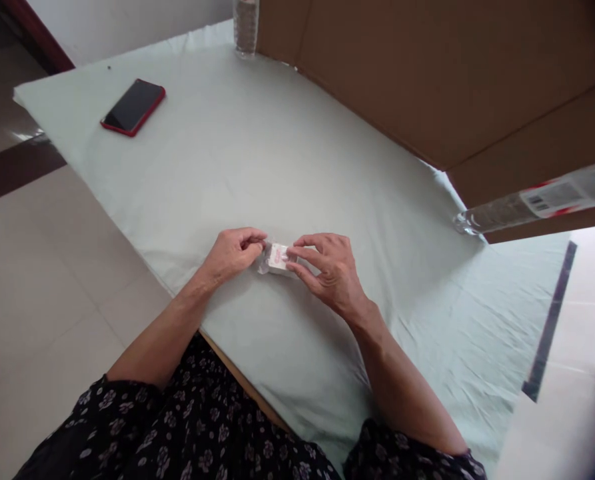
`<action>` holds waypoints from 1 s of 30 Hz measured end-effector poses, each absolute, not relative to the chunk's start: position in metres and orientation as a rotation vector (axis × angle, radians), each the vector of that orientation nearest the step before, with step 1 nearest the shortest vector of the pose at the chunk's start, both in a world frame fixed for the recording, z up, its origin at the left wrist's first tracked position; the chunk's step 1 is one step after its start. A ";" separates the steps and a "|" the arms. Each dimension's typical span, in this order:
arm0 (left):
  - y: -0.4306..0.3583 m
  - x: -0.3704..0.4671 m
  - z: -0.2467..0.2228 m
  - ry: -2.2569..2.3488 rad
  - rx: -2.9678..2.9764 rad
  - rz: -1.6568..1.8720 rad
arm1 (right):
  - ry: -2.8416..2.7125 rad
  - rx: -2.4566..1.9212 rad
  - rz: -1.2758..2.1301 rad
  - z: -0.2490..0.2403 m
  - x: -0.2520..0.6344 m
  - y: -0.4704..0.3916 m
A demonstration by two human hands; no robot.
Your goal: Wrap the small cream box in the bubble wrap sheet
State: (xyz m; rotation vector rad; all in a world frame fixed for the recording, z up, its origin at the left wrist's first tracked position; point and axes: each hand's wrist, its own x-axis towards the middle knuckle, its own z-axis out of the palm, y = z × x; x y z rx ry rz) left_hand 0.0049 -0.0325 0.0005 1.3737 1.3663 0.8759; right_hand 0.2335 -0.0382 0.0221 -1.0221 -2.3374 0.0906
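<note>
A small white box (278, 257) with reddish print lies on the pale green cloth near the table's front edge, with clear plastic wrapping (264, 264) sticking out at its left end. My left hand (234, 253) pinches that plastic between thumb and fingers. From the other side, my right hand (327, 267) grips the box's right end, thumb at the near side and fingertips on top. Part of the box is hidden under the right fingers.
A phone in a red case (134, 107) lies at the back left of the cloth-covered table (217, 160). A large cardboard panel (407, 73) stands along the back right, with clear plastic bottles (246, 27) at its left end and right side.
</note>
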 end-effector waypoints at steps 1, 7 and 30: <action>-0.033 0.005 0.000 1.362 1.398 0.871 | -2.385 -1.011 0.036 0.025 0.232 -0.037; -0.033 0.005 -0.004 1.359 1.493 0.889 | -2.492 -0.994 -0.173 0.028 0.221 -0.035; -0.043 0.020 -0.016 1.022 1.627 1.050 | -1.899 -1.279 0.701 0.055 0.214 0.005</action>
